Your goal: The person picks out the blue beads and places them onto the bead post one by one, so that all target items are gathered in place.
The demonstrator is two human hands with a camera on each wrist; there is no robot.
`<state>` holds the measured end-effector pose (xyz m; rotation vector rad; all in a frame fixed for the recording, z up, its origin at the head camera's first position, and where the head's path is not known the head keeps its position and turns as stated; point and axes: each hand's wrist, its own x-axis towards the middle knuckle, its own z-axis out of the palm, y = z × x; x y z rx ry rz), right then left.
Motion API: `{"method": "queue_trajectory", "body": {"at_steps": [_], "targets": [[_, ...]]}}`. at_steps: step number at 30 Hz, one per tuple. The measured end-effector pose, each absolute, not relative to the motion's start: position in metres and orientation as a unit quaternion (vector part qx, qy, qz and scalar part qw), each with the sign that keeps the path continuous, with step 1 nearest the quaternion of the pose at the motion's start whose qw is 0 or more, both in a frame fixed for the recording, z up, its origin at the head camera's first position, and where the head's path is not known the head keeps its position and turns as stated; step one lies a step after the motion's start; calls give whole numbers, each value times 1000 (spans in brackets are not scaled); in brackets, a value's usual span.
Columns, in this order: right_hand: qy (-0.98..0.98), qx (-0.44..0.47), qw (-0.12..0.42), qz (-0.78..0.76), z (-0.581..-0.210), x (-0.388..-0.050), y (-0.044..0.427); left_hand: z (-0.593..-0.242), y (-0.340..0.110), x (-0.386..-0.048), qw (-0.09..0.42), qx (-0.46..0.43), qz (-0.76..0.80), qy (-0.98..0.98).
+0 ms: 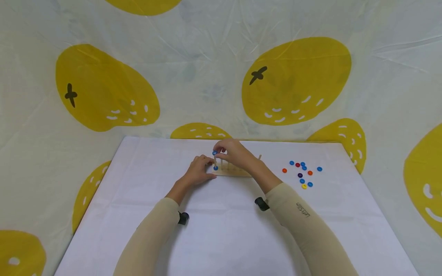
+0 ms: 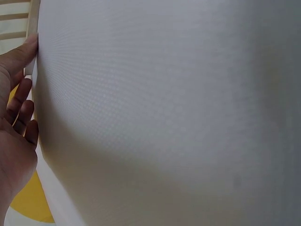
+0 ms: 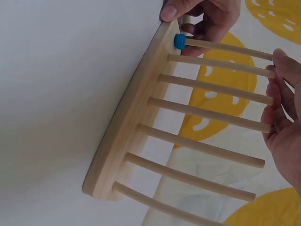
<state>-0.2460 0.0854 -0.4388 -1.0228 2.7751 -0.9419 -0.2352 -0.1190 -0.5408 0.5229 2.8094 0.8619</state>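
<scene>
The smooth, pale wooden base (image 3: 129, 117) is carrying seven slim cylindrical pegs (image 3: 207, 113) in one row. The left hand (image 1: 198, 171) is gripping the base's left end, the thumb bearing on its near edge. The right hand (image 1: 236, 154) is pinching a blue ring (image 1: 215, 153) at the leftmost peg's tip; a seated blue ring (image 3: 180, 41) is encircling that peg's foot. Loose multicoloured rings (image 1: 302, 181) are lying right of the base on white cloth (image 1: 221, 245). A wrinkled, yellow-printed backdrop (image 1: 207, 76) is hanging behind.
</scene>
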Motion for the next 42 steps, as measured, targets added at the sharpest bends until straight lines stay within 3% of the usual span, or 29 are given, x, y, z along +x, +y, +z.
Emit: {"method": "queue_trajectory", "body": {"at_steps": [32, 42], "targets": [[901, -324, 27, -286, -444, -245, 88, -542, -118, -235, 85, 161, 291, 939], [897, -331, -1, -295, -439, -238, 105, -544, -119, -237, 81, 167, 286, 940]]}}
